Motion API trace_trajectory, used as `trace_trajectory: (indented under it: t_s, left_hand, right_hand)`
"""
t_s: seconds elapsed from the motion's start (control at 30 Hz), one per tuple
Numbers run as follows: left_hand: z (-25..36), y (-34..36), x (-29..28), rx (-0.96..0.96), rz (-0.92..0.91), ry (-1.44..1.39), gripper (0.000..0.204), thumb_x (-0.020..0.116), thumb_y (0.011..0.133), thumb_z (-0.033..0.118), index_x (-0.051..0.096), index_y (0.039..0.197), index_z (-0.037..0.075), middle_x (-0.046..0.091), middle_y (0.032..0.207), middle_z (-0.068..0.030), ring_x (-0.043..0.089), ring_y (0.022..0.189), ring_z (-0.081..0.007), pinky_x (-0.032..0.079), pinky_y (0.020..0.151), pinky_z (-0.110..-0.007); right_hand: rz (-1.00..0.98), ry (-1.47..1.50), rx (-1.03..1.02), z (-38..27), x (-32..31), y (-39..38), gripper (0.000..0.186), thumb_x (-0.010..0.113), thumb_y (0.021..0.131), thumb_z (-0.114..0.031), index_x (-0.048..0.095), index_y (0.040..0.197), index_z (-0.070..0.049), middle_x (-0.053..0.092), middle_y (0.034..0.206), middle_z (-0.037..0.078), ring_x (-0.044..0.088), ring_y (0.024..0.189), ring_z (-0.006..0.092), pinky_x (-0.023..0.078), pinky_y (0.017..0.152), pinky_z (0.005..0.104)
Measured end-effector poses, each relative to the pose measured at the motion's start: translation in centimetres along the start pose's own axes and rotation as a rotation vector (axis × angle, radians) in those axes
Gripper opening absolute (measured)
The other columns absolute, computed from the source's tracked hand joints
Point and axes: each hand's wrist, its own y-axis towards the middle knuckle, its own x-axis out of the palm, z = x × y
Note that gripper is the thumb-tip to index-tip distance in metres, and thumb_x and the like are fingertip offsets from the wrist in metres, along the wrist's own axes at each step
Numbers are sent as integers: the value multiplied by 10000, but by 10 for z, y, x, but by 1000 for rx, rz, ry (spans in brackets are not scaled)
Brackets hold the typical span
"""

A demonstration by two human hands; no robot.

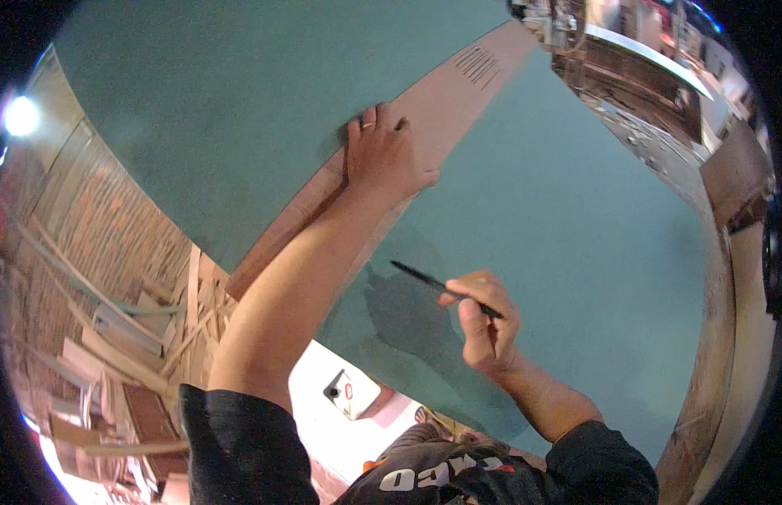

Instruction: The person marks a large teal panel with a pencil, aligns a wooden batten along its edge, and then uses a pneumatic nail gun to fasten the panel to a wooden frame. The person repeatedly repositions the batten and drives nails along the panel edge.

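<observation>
A long, flat wooden board (445, 109) lies slantwise across a large blue-green panel (601, 227). Several dark parallel lines mark the board near its far right end. My left hand (382, 160) spans the board's width from above, fingers at the far edge and thumb at the near edge. A ring shows on one finger. Nearer to me on the right, my right hand (487, 324) pinches a slim black pen (429, 279) between thumb and fingers. The pen points to the upper left, raised over the panel, and casts a shadow with the hand. My left forearm covers part of the board.
Loose wood strips (189, 328) lie in a heap at the lower left, beside a brick wall (113, 227). A white case (351, 394) with a dark round spot is below the panel's near edge. Cluttered workshop goods (643, 93) stand at the far right.
</observation>
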Motion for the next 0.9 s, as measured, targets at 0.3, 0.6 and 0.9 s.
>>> trace_trajectory:
  t_s: [0.3, 0.6, 0.9]
  left_hand:
    - [1, 0, -11, -64, -111, -39, 881, 884, 703, 551, 683, 1386, 32, 511, 1487, -165, 398, 1467, -344, 294, 1210, -510]
    - [5, -2, -7, -73, -22, -7, 831, 887, 691, 522, 707, 1367, 72, 530, 1471, -151, 434, 1452, -338, 315, 1207, -523]
    - [-3, -25, -7, -71, 78, 138, 897, 866, 725, 561, 637, 1454, 91, 409, 1613, -241, 386, 1505, -404, 314, 1223, -583]
  right_hand:
    - [415, -421, 475, 54, -48, 91, 374, 630, 1079, -360, 676, 1121, 9, 687, 919, 164, 723, 935, 309, 562, 870, 464]
    - [-94, -806, 648, 178, -19, 169, 771, 633, 985, -692, 592, 1532, -149, 604, 1520, 182, 645, 1332, 380, 517, 1108, 502]
    - [-300, -751, 531, 170, -16, 163, 1224, 672, 691, -976, 462, 1649, -243, 429, 1689, 202, 581, 1428, 401, 499, 1148, 515]
